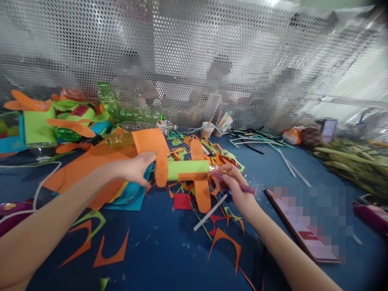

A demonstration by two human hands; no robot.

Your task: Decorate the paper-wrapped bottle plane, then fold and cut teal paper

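A plastic bottle wrapped in light green paper (188, 167) lies sideways in front of me, its clear neck to the right. Long rounded orange pieces (202, 197) stick out from it like wings, and another orange strip (161, 169) crosses its left end. My left hand (138, 167) curls around that left end, steadying it; its fingertips are partly hidden. At the bottle's neck is my right hand (232, 182), closed with a purple pen (247, 188) in its grip. A small red piece (182, 201) and a pale strip (210, 212) lie just below the bottle.
Orange sheets (69, 178) and blue sheets (130, 198) are stacked at left, with finished-looking bottle crafts (39, 125) behind. Orange scraps (112, 254) litter the blue table (157, 258). A tablet-like device (303, 230) lies right. Cups of pens (207, 128) stand against the perforated metal screen (182, 52).
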